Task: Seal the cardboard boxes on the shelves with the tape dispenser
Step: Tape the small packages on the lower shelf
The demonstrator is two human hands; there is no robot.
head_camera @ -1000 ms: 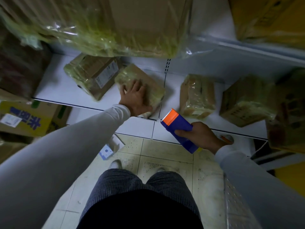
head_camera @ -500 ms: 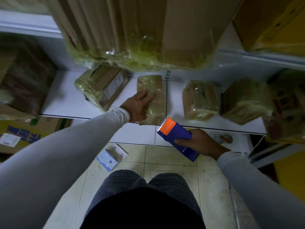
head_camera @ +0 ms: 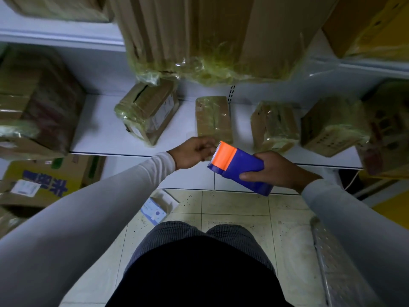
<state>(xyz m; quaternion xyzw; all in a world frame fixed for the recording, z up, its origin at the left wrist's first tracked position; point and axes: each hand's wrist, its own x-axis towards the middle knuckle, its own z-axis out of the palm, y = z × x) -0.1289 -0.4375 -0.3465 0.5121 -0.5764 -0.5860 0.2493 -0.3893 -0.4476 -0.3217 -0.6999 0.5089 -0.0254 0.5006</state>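
A blue tape dispenser [head_camera: 240,168] with an orange toothed end is held in my right hand [head_camera: 274,169], just in front of the white shelf [head_camera: 99,131]. My left hand [head_camera: 194,151] is off the boxes, its fingertips pinched together at the orange toothed edge; no tape shows between them. Directly behind it, a slim cardboard box [head_camera: 213,118] in yellowish film lies on the shelf. A larger wrapped box [head_camera: 148,111] sits to its left. Two more wrapped boxes [head_camera: 274,125] [head_camera: 329,125] sit to its right.
A big film-wrapped carton [head_camera: 210,41] overhangs from the upper shelf. Stacked cartons [head_camera: 33,107] fill the left side, with a yellow printed carton [head_camera: 44,180] below. A small white-and-blue box [head_camera: 157,207] lies on the tiled floor. A perforated metal rail [head_camera: 332,262] stands at lower right.
My left hand let go of the slim box, which it had turned straight, and drew back to the dispenser's orange edge. My right hand brought the dispenser slightly up and rightward.
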